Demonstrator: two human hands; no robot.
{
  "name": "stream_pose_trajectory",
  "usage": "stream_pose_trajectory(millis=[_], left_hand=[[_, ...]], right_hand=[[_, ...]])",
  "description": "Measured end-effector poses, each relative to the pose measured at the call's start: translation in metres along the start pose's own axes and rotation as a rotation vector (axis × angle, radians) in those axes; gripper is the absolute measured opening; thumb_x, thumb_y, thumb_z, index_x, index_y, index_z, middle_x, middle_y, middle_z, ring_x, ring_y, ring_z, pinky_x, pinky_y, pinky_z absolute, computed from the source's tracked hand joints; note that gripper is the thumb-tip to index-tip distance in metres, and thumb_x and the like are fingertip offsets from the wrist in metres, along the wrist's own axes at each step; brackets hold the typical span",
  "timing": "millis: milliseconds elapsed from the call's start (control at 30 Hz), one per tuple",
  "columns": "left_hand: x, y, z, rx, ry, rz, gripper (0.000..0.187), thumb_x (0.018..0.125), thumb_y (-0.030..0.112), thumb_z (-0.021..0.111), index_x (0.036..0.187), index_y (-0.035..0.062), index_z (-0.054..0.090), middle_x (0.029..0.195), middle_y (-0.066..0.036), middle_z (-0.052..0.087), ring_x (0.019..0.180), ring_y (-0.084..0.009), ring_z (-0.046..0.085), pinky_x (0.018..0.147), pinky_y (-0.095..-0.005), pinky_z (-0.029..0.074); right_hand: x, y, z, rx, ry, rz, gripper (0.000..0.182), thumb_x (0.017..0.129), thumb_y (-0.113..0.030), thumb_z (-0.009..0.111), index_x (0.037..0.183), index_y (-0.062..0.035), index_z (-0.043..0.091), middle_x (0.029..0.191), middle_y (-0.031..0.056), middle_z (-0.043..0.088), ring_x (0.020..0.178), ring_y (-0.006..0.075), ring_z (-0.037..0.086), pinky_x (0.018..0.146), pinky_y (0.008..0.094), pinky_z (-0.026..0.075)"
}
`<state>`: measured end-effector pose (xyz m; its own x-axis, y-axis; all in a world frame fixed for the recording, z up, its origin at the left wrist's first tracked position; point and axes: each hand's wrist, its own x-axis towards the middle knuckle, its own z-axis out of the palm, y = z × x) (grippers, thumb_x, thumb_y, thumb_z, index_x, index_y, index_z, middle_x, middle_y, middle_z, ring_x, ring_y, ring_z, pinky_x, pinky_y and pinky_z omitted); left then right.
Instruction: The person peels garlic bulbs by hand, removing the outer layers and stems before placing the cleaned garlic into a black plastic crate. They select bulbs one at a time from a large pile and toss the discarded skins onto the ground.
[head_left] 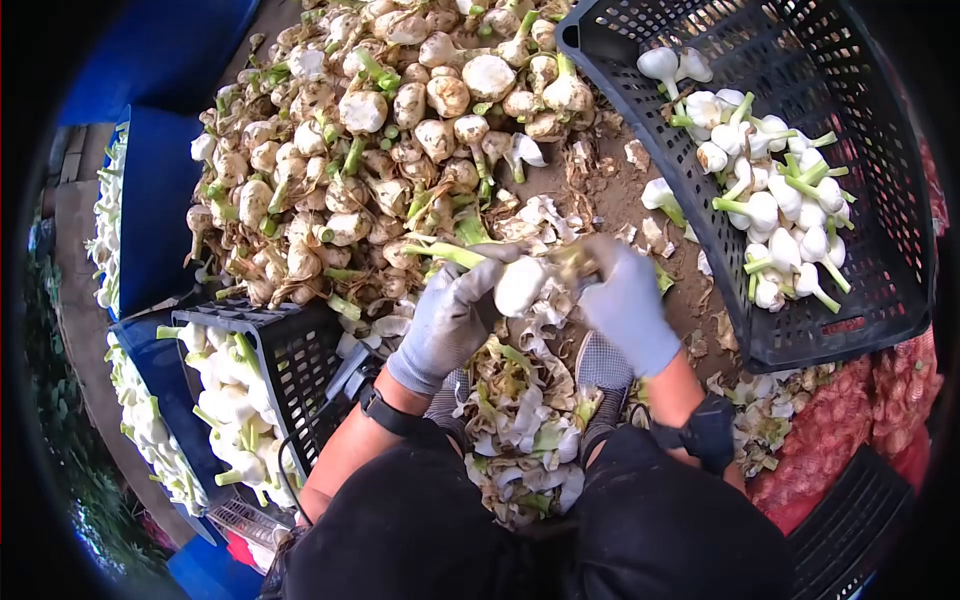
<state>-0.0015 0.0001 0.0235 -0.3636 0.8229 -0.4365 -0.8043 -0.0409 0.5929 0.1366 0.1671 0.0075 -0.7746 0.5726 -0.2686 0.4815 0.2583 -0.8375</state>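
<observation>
Here, in the head view at frame centre, the left hand (450,315) is clamping a garlic bulb (522,285) while the right hand (628,300) is pinching its skin. Loose peelings are probably making it slippery; pulling hard risks dropping it among the husks (520,420).

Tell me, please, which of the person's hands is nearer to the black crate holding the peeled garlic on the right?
Right. The right hand is just beside the black crate's near wall; the left hand sits farther away, across the garlic bulb both grip.

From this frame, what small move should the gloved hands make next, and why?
Probably pull the remaining loose skin off the white garlic bulb: the left hand holds it by its green stem, the right hand pinches papery peel at its side, and the black plastic crate holds only clean bulbs.
</observation>
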Motion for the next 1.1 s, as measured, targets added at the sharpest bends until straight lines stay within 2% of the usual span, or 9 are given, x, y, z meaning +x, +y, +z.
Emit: stream_pose_trajectory(millis=[167,233,367,433,567,633,767,967,1100], left_hand=[[0.008,0.009,-0.01,-0.401,-0.018,0.083,0.043,0.098,0.02,0.053,0.134,-0.0026,0.047,0.136,-0.017,0.052,0.12,-0.0345,0.055,0.108,-0.0459,0.042],[0.008,0.007,-0.013,-0.449,-0.009,0.081,0.041,0.099,0.018,0.051,0.133,-0.0041,0.047,0.137,-0.018,0.051,0.123,-0.0372,0.052,0.11,-0.0478,0.041],[0.007,-0.007,-0.021,-0.453,-0.071,-0.069,0.036,0.101,0.021,0.049,0.128,-0.0021,0.051,0.129,-0.016,0.058,0.119,-0.0308,0.057,0.105,-0.0421,0.046],[0.007,0.004,-0.016,1.497,-0.059,0.329,0.032,0.104,0.028,0.044,0.114,0.0004,0.057,0.104,-0.008,0.065,0.1,-0.0234,0.066,0.092,-0.0366,0.054],[0.021,0.027,-0.017,0.999,0.187,0.364,0.04,0.103,0.032,0.044,0.113,-0.0042,0.057,0.098,-0.011,0.065,0.084,-0.0172,0.065,0.078,-0.0275,0.054],[0.033,0.061,0.038,0.195,0.313,0.324,0.039,0.103,0.03,0.047,0.116,-0.0054,0.056,0.099,-0.01,0.065,0.085,-0.0161,0.064,0.078,-0.0269,0.053],[0.034,0.115,0.093,0.422,-0.135,0.467,0.04,0.091,0.021,0.069,0.122,-0.0015,0.057,0.1,-0.009,0.066,0.091,-0.0145,0.064,0.082,-0.0263,0.051],[0.078,0.064,-0.055,2.432,0.276,0.288,0.023,0.087,0.03,0.067,0.098,0.0091,0.067,0.092,-0.013,0.065,0.09,-0.0308,0.063,0.078,-0.0454,0.052],[0.075,0.069,-0.031,2.258,0.267,0.38,0.012,0.084,0.023,0.066,0.086,0.0107,0.067,0.082,-0.01,0.064,0.082,-0.0299,0.062,0.071,-0.0427,0.051]], right_hand=[[-0.007,0.024,-0.014,-0.504,-0.342,0.34,0.049,0.077,-0.029,0.076,0.121,-0.0095,0.064,0.105,0.0186,0.068,0.101,0.0303,0.066,0.087,0.039,0.051],[-0.021,0.008,0.003,-0.531,-0.065,-0.251,0.057,0.075,-0.035,0.077,0.125,-0.013,0.06,0.105,0.0165,0.067,0.099,0.0317,0.066,0.084,0.0409,0.051],[0.0,-0.038,0.004,-0.245,0.06,-0.373,0.05,0.078,-0.027,0.073,0.124,-0.0145,0.059,0.1,0.0134,0.067,0.093,0.0328,0.064,0.082,0.0419,0.05],[0.005,-0.038,0.007,-0.428,0.091,-0.447,0.035,0.077,-0.017,0.069,0.111,-0.0137,0.065,0.09,0.0108,0.067,0.085,0.0305,0.065,0.076,0.0423,0.052],[-0.02,-0.039,0.012,-0.188,-0.218,-0.315,0.013,0.081,-0.009,0.062,0.091,-0.0077,0.069,0.081,0.0137,0.067,0.074,0.0336,0.065,0.069,0.0414,0.052],[-0.029,-0.032,0.02,-0.149,-0.484,-0.173,0.012,0.083,-0.013,0.061,0.09,-0.0084,0.07,0.086,0.0158,0.067,0.077,0.0334,0.065,0.072,0.0417,0.052],[-0.021,-0.025,0.011,0.439,-0.499,0.153,0.017,0.092,-0.005,0.055,0.103,0.0029,0.065,0.088,0.0096,0.069,0.077,0.0148,0.065,0.072,0.0283,0.052],[-0.005,0.002,0.015,0.426,-0.192,0.015,0.028,0.088,-0.005,0.06,0.116,-0.0001,0.06,0.078,0.0069,0.064,0.072,0.0152,0.06,0.069,0.0286,0.05],[0.015,-0.021,0.002,-0.108,-0.022,-0.214,0.042,0.082,-0.009,0.064,0.123,-0.0045,0.058,0.084,0.0134,0.068,0.073,0.0252,0.066,0.071,0.0372,0.053]])
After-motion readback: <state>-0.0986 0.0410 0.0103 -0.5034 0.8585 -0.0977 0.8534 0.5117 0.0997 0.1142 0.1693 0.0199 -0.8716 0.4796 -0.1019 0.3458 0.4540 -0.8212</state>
